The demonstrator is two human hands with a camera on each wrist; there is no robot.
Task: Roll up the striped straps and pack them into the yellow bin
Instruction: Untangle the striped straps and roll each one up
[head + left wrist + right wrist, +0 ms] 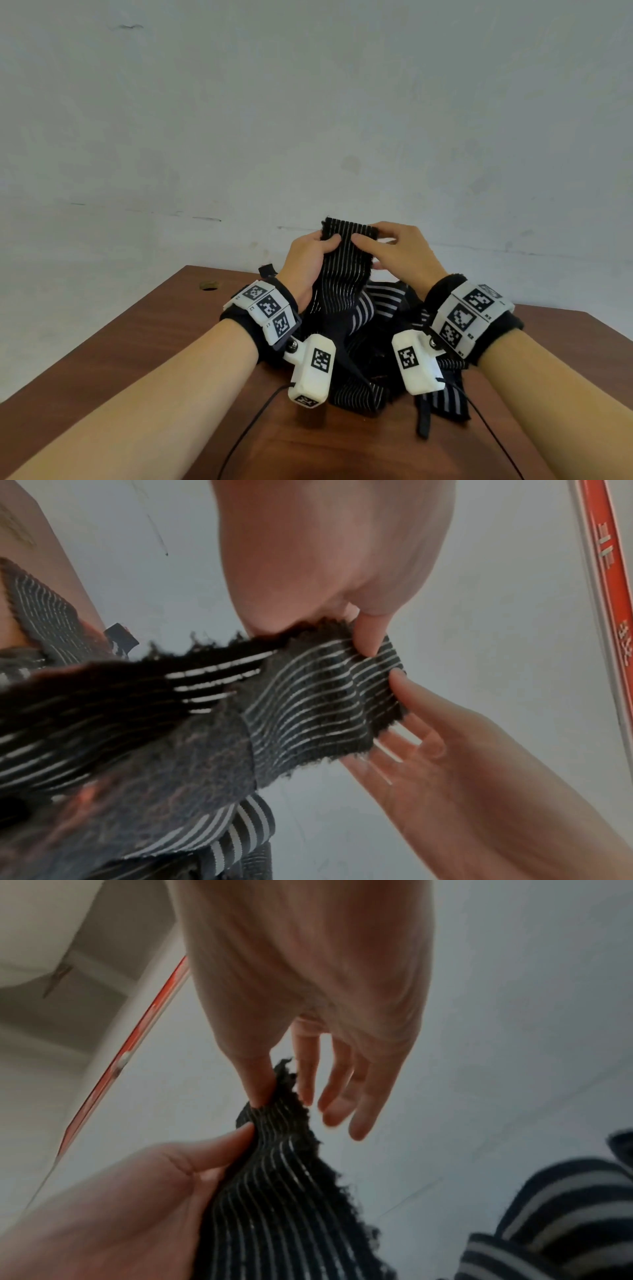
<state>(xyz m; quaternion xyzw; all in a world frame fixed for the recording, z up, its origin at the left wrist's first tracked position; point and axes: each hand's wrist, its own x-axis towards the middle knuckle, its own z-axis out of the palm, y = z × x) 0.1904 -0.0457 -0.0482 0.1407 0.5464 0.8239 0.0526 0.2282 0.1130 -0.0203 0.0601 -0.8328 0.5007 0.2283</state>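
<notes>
Head view: a brown table (144, 342) is seen against a pale wall (308, 102), and a heap of straps (387, 329) is spread over the table's middle, between the two forearms. One strap (342, 260), black with thin white lines, is raised from the heap and held upright above it, its lower part trailing down into the pile. Its upper end is gripped on the left edge by the left hand (305, 257), thumb laid across the front face and fingers behind. The right edge is gripped by the right hand (397, 253), thumb likewise on the front. In the right wrist view the strap (274, 1191) is pinched between the thumb and one finger of the right hand (308, 988), while the remaining fingers (363, 1118) are extended loosely and hold nothing. In the left wrist view the frayed strap end (325, 696) is clamped by the left thumb (369, 631). A marker band (270, 308) is worn on each wrist. A small hole (208, 285) is set in the table's far left area. The bin is not shown in any view.
</notes>
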